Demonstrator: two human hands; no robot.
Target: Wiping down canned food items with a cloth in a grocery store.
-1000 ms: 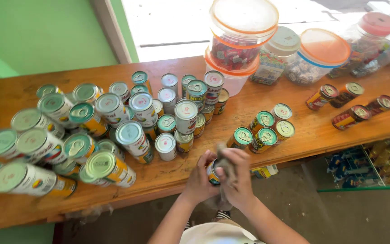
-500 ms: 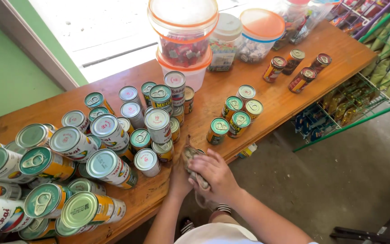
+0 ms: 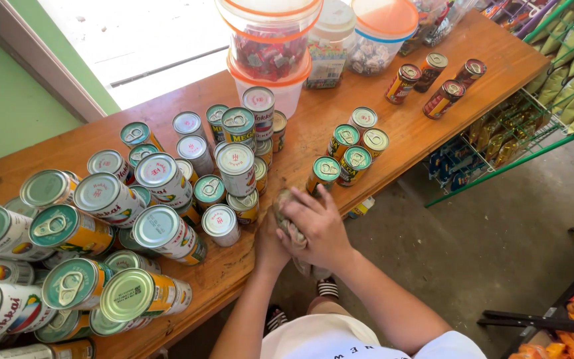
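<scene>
**Two hands wrapped around a cloth-covered can at the counter's edge**

A long wooden counter [image 3: 393,143] runs diagonally from the lower left of the frame to the upper right. Its left half carries a dense crowd of tins [image 3: 107,219], many stacked, their teal and silver pull-tab lids facing up. At the top centre stand two stacked clear tubs with orange lids [image 3: 270,46], with smaller lidded jars [image 3: 380,30] to their right. A cluster of four green-lidded tins [image 3: 350,149] sits right of centre, and four slim dark cans [image 3: 436,80] stand toward the upper right. A green wire rack [image 3: 539,100] of packets fills the right edge.

Both forearms rise from the bottom centre and meet at the counter's near edge. The right hand [image 3: 320,226] lies on top, fingers curled over a greyish cloth [image 3: 293,233], grasping it against a can [image 3: 284,203] that is mostly hidden. The left hand [image 3: 267,242] cups the bundle from beneath and the left, closed around it. The can sits just in front of the counter edge, near the crowd's frontmost tins.
</scene>
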